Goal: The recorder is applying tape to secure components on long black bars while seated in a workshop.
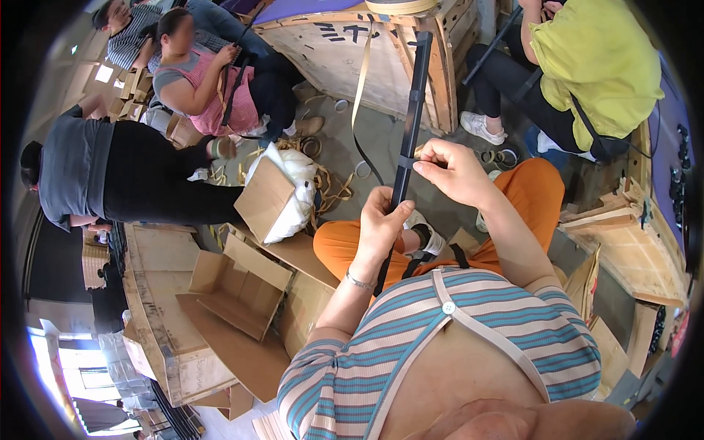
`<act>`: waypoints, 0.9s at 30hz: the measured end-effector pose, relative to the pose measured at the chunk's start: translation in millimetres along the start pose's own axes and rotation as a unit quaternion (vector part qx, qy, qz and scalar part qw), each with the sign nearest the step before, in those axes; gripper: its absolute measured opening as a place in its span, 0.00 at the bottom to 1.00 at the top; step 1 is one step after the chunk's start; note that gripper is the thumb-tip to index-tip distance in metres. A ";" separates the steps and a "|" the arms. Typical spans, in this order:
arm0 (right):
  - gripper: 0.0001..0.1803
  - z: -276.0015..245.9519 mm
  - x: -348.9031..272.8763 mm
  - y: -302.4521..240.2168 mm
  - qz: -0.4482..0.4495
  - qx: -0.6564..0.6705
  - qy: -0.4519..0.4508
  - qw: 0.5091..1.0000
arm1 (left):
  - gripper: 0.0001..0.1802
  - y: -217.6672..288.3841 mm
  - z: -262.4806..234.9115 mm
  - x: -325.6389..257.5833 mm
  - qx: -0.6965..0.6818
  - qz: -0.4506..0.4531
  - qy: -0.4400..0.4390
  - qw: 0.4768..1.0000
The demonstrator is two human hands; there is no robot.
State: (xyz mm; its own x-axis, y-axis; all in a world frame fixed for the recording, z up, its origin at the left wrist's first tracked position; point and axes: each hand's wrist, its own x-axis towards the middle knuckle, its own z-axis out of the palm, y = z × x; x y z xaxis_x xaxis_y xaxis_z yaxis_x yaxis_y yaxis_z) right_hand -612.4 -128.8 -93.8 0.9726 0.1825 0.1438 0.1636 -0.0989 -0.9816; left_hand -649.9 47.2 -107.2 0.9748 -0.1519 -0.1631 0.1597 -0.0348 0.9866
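Note:
A long, slim black bar [415, 88] stands tilted in front of me, its upper end toward the wooden crate. My left hand [383, 229] is closed around its lower part. Higher up, my right hand [453, 173] pinches beside a dark band [405, 161] wrapped round the bar. A small tan edge, like a strip of tape, shows at those fingertips; what they grip is partly hidden. Another dark band [416, 96] circles the bar farther up. A narrow tape strip [359, 92], tan on one face and black on the other, hangs from the crate toward my left hand.
The wooden crate [345, 70] carries a tape roll [400, 6]. Open cardboard boxes [242, 282] stand at left, near a white bag [297, 191] and loose tan strips [334, 187]. Several people sit or bend nearby, including one in a yellow top [598, 66]. Wooden crating [631, 235] stands at right.

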 end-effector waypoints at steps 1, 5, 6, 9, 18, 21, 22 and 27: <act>0.07 -1.1 -2.6 -3.3 0.000 0.004 -0.004 1.000 | 0.08 0.5 0.3 -0.4 -0.003 0.031 0.013 0.999; 0.07 -8.4 -8.0 -12.1 -0.006 0.047 -0.019 0.999 | 0.08 2.6 -11.2 -1.6 -0.055 0.029 -0.025 0.998; 0.07 -10.0 -8.8 -10.8 -0.018 0.044 -0.016 0.999 | 0.07 3.7 -13.9 -1.6 -0.110 0.026 -0.054 0.992; 0.08 -13.1 -10.5 -16.6 -0.008 0.053 -0.029 0.998 | 0.06 5.5 -21.2 -2.3 -0.159 0.035 -0.101 0.982; 0.10 -9.2 -7.6 -16.5 -0.054 0.083 -0.029 0.995 | 0.15 15.8 -21.7 -7.7 -0.162 0.041 -0.179 0.970; 0.10 -9.1 -7.8 -17.1 -0.045 0.069 -0.017 0.996 | 0.16 15.5 -17.4 -4.4 -0.168 0.024 -0.166 0.972; 0.10 -8.2 -7.2 -15.2 -0.047 0.070 -0.019 0.996 | 0.18 13.3 -14.2 -2.1 -0.152 0.006 -0.132 0.979; 0.10 -6.2 -12.1 -10.9 -0.014 0.069 -0.010 0.997 | 0.12 4.4 -16.7 2.6 -0.138 -0.016 -0.035 0.990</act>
State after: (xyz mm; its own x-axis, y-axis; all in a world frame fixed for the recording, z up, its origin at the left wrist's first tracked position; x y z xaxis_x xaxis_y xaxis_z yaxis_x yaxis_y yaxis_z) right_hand -624.9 -135.9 -84.0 0.9643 0.2022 0.1710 0.1658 0.0423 -0.9852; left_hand -644.0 63.2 -103.2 0.9566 -0.2242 -0.1859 0.2370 0.2280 0.9444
